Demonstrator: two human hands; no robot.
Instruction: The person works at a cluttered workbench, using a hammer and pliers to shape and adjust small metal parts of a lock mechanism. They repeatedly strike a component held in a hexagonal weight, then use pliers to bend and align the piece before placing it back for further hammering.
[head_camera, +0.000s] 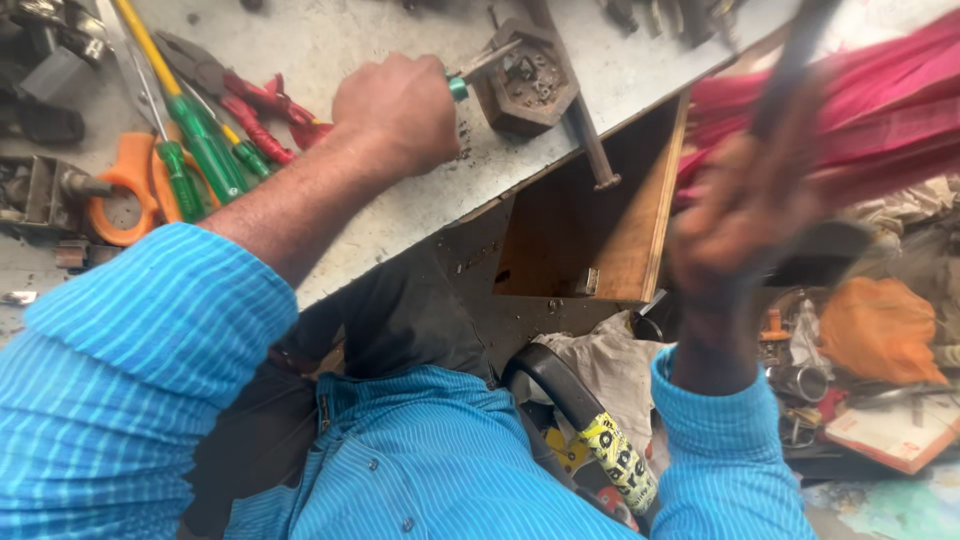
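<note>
left hand (398, 108): fist closed on green-tipped tool (458, 88), touching metal block (527, 80)
right hand (745, 215): blurred, gripping dark handle (790, 65), near right

Green-handled screwdrivers (200, 150) lay on the grey workbench (330, 50), red-handled pliers (250, 110) just beside them, orange scissors (125, 190) at their near end. An open wooden drawer (640, 220) hung under the bench edge, an orange bag (880, 330) beyond it.

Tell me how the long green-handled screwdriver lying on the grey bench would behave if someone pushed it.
The long green-handled screwdriver would probably stay stiff, given its straight shaft. Its rounded handle looks apt to roll on the flat grey bench, though the red-handled pliers beside it might stop it.
</note>
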